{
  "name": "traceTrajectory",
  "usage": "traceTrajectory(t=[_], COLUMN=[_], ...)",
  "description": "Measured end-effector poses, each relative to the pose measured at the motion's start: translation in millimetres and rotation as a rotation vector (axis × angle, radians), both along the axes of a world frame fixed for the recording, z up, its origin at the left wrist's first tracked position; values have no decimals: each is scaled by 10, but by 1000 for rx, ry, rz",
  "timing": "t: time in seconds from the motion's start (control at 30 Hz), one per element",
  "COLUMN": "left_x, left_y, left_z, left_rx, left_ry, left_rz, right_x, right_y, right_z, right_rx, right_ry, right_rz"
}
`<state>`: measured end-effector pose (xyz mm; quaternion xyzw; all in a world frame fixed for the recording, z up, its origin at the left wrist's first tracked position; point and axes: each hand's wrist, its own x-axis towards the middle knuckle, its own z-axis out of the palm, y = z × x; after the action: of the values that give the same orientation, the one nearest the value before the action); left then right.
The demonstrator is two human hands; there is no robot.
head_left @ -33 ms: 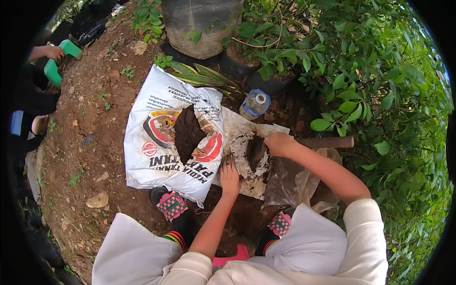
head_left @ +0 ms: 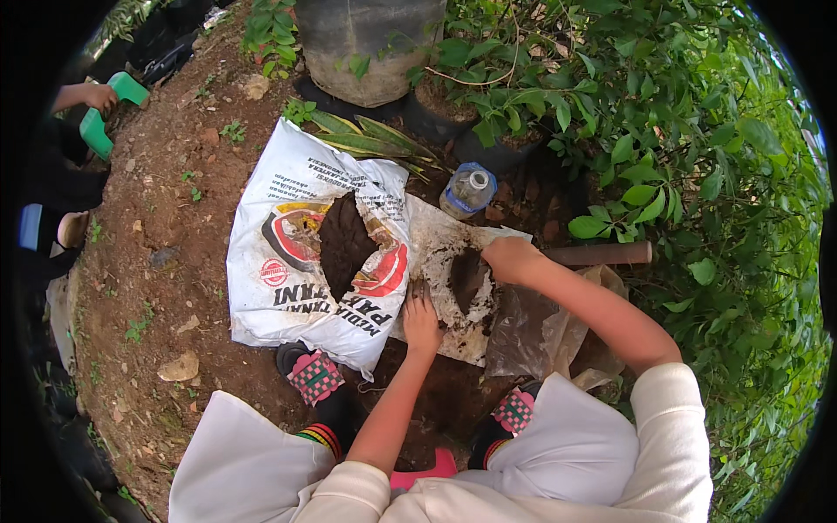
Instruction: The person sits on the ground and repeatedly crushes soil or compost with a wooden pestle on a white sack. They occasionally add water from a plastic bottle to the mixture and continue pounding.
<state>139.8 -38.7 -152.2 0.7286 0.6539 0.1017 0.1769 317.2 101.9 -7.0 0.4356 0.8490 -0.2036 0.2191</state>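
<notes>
My left hand [head_left: 422, 324] lies palm down on the left part of a dirty white sack [head_left: 436, 253], its fingers stretched out. At the right side of a dark, soil-coloured patch [head_left: 468, 281] in this sack, my right hand [head_left: 510, 259] is closed with its fingers bent down. Whatever it grips is hidden by the hand. Just left stands a bigger white printed sack [head_left: 261, 227], torn open in the middle, with dark soil [head_left: 344, 244] showing through the tear. A brown rod-like handle [head_left: 602, 254] sticks out to the right from behind my right forearm.
A clear plastic bottle [head_left: 471, 187] stands behind the dirty sack. Cut yellow-edged leaves [head_left: 366, 142] lie beside a large grey pot [head_left: 370, 52]. A clear plastic bag [head_left: 527, 336] is by my right knee; leafy bushes [head_left: 680, 192] crowd the right. Another person's hand [head_left: 100, 96] touches a green stool [head_left: 96, 131].
</notes>
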Motion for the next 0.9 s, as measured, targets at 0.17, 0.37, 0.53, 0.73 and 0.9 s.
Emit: traceTrajectory(t=[0.17, 0.37, 0.53, 0.73, 0.9], left_x=[90, 108, 94, 133, 109], left_y=[363, 516, 476, 522, 523], left_z=[109, -124, -283, -288, -357], left_rx=[-114, -262, -247, -298, -295], left_ry=[-99, 35, 172, 215, 296], left_rz=[40, 50, 14, 30, 27], right_x=[-359, -194, -76, -8, 51], right_y=[55, -22, 78, -189, -466], right_z=[-174, -574, -349, -133, -109], right_rx=[89, 241, 61, 138, 233], right_ry=[-123, -44, -99, -85, -123], right_rz=[175, 238, 55, 159, 160])
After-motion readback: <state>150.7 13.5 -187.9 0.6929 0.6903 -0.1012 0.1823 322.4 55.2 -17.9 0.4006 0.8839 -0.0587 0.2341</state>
